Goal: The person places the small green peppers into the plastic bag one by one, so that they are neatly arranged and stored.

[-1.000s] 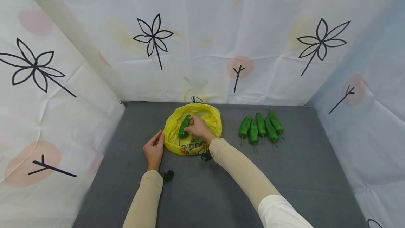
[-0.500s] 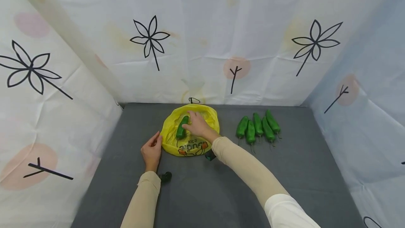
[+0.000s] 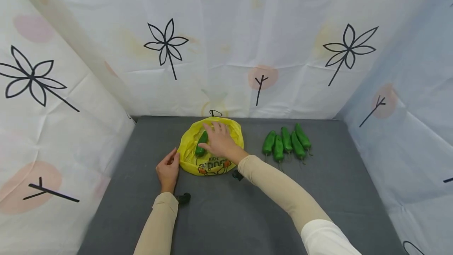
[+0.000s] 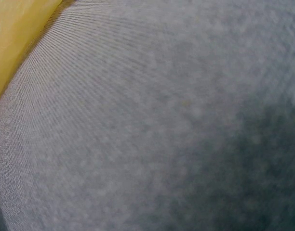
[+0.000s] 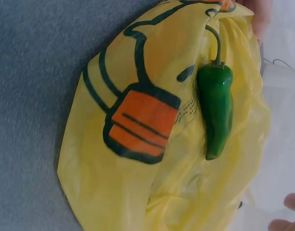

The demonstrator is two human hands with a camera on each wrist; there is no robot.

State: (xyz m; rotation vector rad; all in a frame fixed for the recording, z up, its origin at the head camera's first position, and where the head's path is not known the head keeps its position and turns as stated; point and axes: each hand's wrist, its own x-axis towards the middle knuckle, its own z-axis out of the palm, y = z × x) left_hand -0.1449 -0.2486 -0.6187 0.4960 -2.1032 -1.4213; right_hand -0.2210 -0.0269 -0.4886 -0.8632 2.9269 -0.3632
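Note:
A yellow plastic bag with printed lettering lies with its mouth spread on the grey table. Inside it rests one green chili pepper, its stem curving up in the right wrist view. At the bag's left rim, my left hand pinches the edge between thumb and fingers. Over the bag hovers my right hand, fingers spread and holding nothing, partly covering the pepper in the head view. The left wrist view catches only a corner of the bag and blurred table.
To the right of the bag, several green chili peppers lie side by side, stems towards me. Patterned white cloth walls stand behind and on both sides of the grey table.
My right hand has let go of the pepper in the bag, spread its fingers and drawn a little right. My left hand stays at the bag's rim.

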